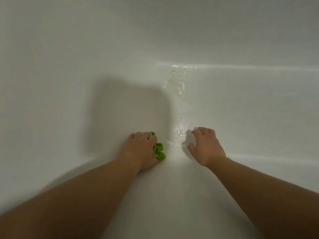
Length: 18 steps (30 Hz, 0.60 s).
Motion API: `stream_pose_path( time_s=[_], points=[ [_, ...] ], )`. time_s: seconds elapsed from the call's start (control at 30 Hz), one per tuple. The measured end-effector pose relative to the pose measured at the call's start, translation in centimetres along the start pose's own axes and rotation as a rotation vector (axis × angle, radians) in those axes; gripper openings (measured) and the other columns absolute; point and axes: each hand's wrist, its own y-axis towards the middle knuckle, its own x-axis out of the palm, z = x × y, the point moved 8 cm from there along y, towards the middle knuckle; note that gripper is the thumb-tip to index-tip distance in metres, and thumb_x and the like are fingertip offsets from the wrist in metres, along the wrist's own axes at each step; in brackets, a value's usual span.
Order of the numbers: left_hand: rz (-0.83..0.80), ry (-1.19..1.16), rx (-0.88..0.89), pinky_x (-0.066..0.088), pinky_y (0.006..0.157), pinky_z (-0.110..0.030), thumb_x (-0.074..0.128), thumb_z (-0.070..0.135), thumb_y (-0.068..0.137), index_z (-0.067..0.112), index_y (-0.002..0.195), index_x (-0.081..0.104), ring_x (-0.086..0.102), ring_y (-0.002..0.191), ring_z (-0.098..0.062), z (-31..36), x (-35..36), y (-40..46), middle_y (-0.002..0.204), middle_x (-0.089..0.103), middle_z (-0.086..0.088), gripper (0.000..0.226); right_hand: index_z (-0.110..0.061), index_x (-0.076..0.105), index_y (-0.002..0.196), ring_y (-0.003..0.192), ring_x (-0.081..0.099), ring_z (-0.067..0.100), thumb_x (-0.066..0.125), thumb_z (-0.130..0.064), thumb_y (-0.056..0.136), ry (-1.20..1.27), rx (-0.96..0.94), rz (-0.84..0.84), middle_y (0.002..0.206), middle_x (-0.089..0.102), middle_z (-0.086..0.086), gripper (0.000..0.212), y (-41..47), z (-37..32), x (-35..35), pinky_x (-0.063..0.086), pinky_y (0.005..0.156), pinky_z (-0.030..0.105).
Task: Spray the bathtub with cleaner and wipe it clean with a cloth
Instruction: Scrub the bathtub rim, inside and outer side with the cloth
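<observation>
Two bare hands reach down into the white bathtub [86,57] in my head view. My left hand [140,149] presses a bunched green cloth [158,150] against the tub surface, fingers curled over it so only its right edge peeks out. My right hand [205,145] holds nothing; its fingers are spread and lightly bent, the tips resting on the tub, well apart from the cloth. Between the hands and farther up the surface, wet droplets [178,128] glisten, with a yellowish wet patch [174,80] higher still.
</observation>
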Motion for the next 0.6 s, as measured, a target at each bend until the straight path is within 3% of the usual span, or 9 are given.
stream_pose_path(
  time_s=[0.17, 0.27, 0.37, 0.47, 0.6],
  points=[
    [0.147, 0.068, 0.033, 0.025, 0.12, -0.055, 0.025, 0.076, 0.075, 0.028, 0.146, 0.048, 0.036, 0.145, -0.042, -0.4, 0.0, 2.5, 0.161, 0.037, -0.014, 0.089, -0.017, 0.04, 0.143, 0.14, 0.015, 0.028, 0.055, -0.041, 0.097, -0.061, -0.031, 0.175, 0.155, 0.027, 0.014, 0.054, 2.4, 2.5, -0.1, 0.025, 0.117, 0.04],
    [0.229, 0.078, 0.065, 0.027, 0.119, -0.058, 0.041, 0.074, 0.072, 0.028, 0.143, 0.056, 0.04, 0.142, -0.043, -1.1, -0.4, 4.0, 0.158, 0.042, -0.017, 0.086, -0.017, 0.026, 0.156, 0.151, 0.003, 0.033, 0.054, -0.048, 0.098, -0.074, 0.0, 0.199, 0.166, 0.009, 0.018, 0.072, 3.9, 4.7, 0.8, 0.01, 0.126, 0.045],
    [0.328, 0.121, 0.124, 0.031, 0.116, -0.061, 0.057, 0.075, 0.073, 0.025, 0.141, 0.059, 0.042, 0.14, -0.043, -1.5, -1.2, 5.7, 0.157, 0.042, -0.017, 0.084, -0.021, 0.016, 0.159, 0.155, 0.001, 0.038, 0.052, -0.056, 0.096, -0.085, 0.039, 0.217, 0.168, 0.002, 0.015, 0.08, 5.5, 6.7, 1.3, 0.013, 0.125, 0.054],
    [0.502, 0.056, 0.172, 0.043, 0.108, -0.053, 0.058, 0.074, 0.081, 0.017, 0.139, 0.062, 0.052, 0.125, -0.042, -2.0, -2.7, 7.0, 0.146, 0.048, -0.017, 0.082, -0.023, 0.013, 0.161, 0.156, -0.001, 0.039, 0.044, -0.064, 0.097, -0.118, 0.052, 0.264, 0.169, 0.001, 0.016, 0.082, 6.8, 7.9, 1.1, 0.011, 0.125, 0.058],
    [0.672, -0.036, 0.254, 0.046, 0.105, -0.054, 0.059, 0.048, 0.095, 0.027, 0.15, 0.052, 0.053, 0.123, -0.045, -1.5, -4.4, 7.6, 0.151, 0.046, -0.02, 0.06, -0.028, 0.007, 0.164, 0.157, -0.012, 0.033, 0.025, -0.075, 0.097, -0.153, 0.054, 0.308, 0.172, -0.006, 0.01, 0.083, 7.9, 9.1, 1.3, 0.001, 0.126, 0.058]
  ],
)
